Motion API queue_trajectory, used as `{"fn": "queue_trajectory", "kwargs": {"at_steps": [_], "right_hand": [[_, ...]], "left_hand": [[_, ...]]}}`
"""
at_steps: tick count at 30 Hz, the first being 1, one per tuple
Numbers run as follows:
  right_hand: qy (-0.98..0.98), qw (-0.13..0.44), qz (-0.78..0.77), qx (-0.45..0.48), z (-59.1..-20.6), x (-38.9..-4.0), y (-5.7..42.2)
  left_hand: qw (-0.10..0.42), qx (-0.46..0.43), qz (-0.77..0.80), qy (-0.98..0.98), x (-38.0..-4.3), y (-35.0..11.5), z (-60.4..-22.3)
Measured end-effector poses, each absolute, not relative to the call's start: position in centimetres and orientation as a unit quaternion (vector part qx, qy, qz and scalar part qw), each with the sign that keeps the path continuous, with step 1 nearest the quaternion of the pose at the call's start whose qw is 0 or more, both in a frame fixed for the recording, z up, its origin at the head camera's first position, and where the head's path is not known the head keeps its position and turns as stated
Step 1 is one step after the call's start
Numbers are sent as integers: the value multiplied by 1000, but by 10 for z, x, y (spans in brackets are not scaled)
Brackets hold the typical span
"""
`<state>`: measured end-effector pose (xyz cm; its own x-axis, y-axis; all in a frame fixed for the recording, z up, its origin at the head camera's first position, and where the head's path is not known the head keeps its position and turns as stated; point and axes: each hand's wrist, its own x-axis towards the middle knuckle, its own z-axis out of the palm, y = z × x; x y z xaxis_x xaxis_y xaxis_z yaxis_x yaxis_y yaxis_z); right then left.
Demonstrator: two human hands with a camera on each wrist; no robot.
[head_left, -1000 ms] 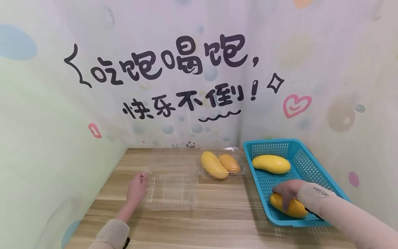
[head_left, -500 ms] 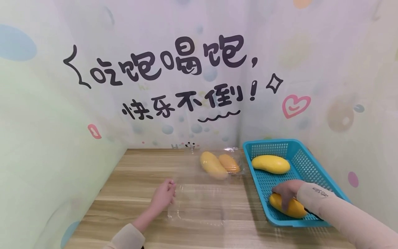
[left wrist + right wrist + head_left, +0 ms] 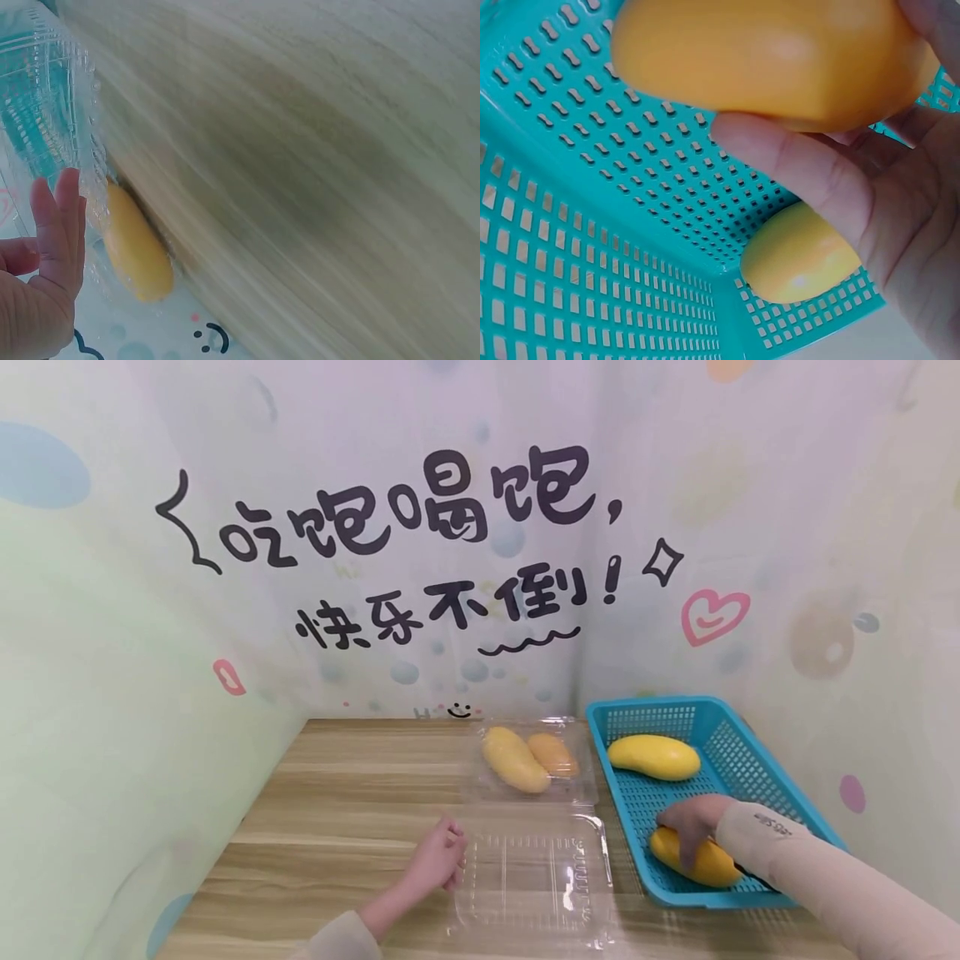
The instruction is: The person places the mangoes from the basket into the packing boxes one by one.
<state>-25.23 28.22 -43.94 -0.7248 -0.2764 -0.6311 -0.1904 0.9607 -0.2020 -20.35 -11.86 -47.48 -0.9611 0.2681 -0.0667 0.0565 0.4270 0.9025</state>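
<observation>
My right hand (image 3: 900, 187) grips a deep-yellow mango (image 3: 708, 862) at the front of the blue basket, thumb along its side. Behind it in the same basket lies a lighter yellow mango (image 3: 655, 757). On the wooden table, a clear plastic clamshell box (image 3: 525, 881) stands with nothing in its base. My left hand (image 3: 435, 857) is at the box's left edge; in the left wrist view its fingers (image 3: 66, 217) are straight beside the clear wall. Behind, a yellow mango (image 3: 516, 760) and a smaller orange mango (image 3: 553, 754) lie in clear plastic.
The blue basket (image 3: 637, 868) with perforated walls stands at the right of the wooden table (image 3: 322, 827). A printed cloth backdrop (image 3: 375, 668) rises behind the table's far edge and along both sides.
My left hand and the clear box have moved right and nearer, to just in front of the packed mangoes. My right hand stays on the mango in the basket.
</observation>
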Motion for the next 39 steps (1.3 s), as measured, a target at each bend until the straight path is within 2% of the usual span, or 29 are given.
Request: {"fn": "queue_trajectory", "kwargs": {"at_steps": [18, 29, 39], "right_hand": [[931, 340, -65, -116, -440, -251, 281], [929, 344, -71, -116, -442, -250, 281], [926, 354, -87, -104, -445, -254, 285]], "left_hand": [[159, 44, 576, 800, -216, -106, -490], [240, 14, 587, 773, -219, -108, -491], [253, 0, 602, 757, -220, -108, -493]]}}
